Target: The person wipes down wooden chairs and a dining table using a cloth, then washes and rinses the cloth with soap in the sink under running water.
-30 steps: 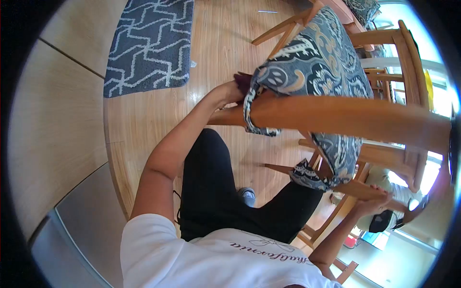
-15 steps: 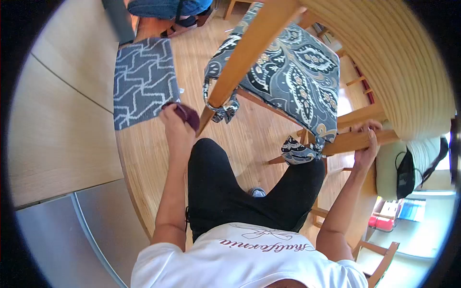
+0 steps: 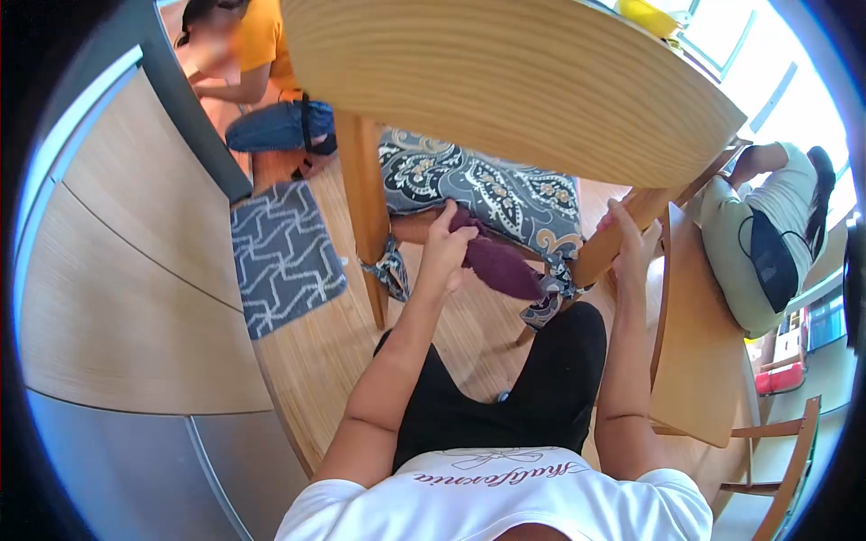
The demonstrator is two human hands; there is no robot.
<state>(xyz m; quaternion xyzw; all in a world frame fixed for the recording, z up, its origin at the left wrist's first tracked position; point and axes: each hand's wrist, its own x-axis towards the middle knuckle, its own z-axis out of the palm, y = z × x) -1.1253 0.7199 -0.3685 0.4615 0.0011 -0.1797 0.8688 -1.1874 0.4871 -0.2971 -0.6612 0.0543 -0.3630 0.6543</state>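
1. Count two bare hands, both at one wooden chair (image 3: 514, 86).
2. Holding one maroon cloth (image 3: 503, 269) in left hand (image 3: 446, 257), pinched between thumb and fingers; carrying it between the chair's two uprights, in view across the near edge of the seat. Cannot tell whether touching the right tie with the cloth's hanging tip.
3. Laying right hand (image 3: 634, 248) against the right upright (image 3: 591, 261), below the backrest (image 3: 586, 117); cannot tell how tightly clasped.
4. Find left upright (image 3: 359, 171) well apart from right hand, nearer the left one.
5. See one patterned cushion (image 3: 505, 198) on the seat, under the backrest in view. Count two ties in matching fabric: left tie (image 3: 394, 270) at the left upright, right tie (image 3: 541, 314) at the right.
6. Count two black trouser legs (image 3: 559, 379) below the chair, one white shirt (image 3: 622, 505) nearest the camera.
7. To the left, count one grey rug (image 3: 280, 257) with pale lines, two wood-toned panels (image 3: 117, 307), two grey panels (image 3: 117, 469).
8. Beyond the rug, note one other person (image 3: 260, 41), low down, in orange top and jeans.
9. To the right, count one table (image 3: 699, 352), one pale green bundle (image 3: 735, 261) beside it, one second chair (image 3: 802, 451).
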